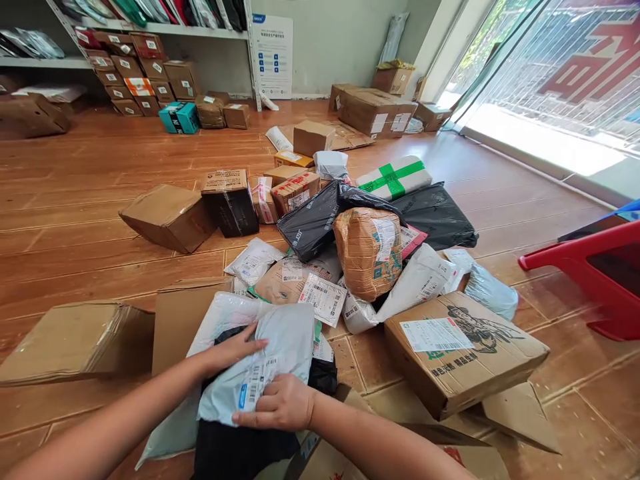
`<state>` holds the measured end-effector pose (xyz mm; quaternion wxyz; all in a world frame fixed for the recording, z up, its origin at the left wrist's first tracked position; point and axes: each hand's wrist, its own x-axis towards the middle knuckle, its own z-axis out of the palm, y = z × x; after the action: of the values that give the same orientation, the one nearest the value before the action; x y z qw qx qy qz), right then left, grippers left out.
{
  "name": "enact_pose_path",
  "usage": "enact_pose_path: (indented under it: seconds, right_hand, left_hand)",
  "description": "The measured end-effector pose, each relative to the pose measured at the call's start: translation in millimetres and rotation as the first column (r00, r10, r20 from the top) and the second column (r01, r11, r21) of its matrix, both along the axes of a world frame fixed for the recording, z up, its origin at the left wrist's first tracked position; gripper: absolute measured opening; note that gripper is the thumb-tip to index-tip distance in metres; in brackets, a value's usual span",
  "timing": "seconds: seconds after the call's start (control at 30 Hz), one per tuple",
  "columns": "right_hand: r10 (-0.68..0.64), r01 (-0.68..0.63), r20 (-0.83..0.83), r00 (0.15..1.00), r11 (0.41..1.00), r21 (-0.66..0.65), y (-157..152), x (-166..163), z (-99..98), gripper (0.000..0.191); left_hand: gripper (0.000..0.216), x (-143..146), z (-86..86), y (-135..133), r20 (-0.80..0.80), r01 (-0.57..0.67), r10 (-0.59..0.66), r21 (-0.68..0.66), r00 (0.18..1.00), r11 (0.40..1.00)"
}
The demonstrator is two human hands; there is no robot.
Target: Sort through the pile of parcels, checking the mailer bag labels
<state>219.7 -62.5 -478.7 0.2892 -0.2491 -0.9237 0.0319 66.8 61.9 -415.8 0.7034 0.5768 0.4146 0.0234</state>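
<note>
Both hands are resting on a pale grey mailer bag (280, 347) lying at the near edge of the parcel pile. The left hand (235, 350) is pressing flat on the bag's left side, fingers stretched out, gripping nothing. The right hand (280, 403) is curling over the bag's lower edge, just beside its white label (257, 383), fingers bent and pinching the plastic. A printed cardboard box (463, 353) is sitting to the right of the bag, and a brown taped bundle (369, 250) is lying beyond it.
</note>
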Motion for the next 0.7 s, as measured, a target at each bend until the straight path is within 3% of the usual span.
enact_pose_path:
  seconds: [0.13, 0.27, 0.37, 0.47, 0.53, 0.7]
  right_hand:
    - [0.079, -0.078, 0.017, 0.997, 0.995, -0.066, -31.2, -18.8, -18.1, 0.031]
    - [-0.017, 0.013, -0.026, 1.000, 0.989, -0.145, -49.0, -31.5, -24.8, 0.027]
    - [-0.043, 0.036, -0.038, 0.998, 0.984, -0.177, -46.2, -31.0, -24.7, 0.028]
    - [0.014, -0.012, 0.007, 1.000, 0.982, -0.187, -41.8, -20.9, -27.7, 0.026]
    - [-0.002, 0.006, 0.020, 1.000, 0.975, -0.220, -42.5, -11.6, -32.7, 0.027]
    - [-0.030, 0.057, 0.088, 0.996, 0.943, -0.327, -46.5, 1.4, -41.5, 0.031]
  left_hand:
    - [0.050, 8.5, -21.9, -17.3, -0.057, -0.117, 0.132, 0.216, 0.990, 0.969]
    - [0.050, 4.9, -23.8, -17.6, -0.093, -0.248, 0.286, 0.291, 0.954, 0.924]
    - [0.055, 1.4, -18.0, -7.0, -0.133, -0.338, 0.369, 0.206, 0.920, 0.918]
    - [0.059, -1.2, -15.0, 3.4, -0.182, -0.336, 0.331, 0.005, 0.926, 0.942]
    - [0.061, -4.9, -15.3, 8.2, -0.171, -0.354, 0.345, -0.025, 0.923, 0.935]
    - [0.051, -15.2, -14.9, 12.0, -0.042, -0.488, 0.523, 0.306, 0.851, 0.818]
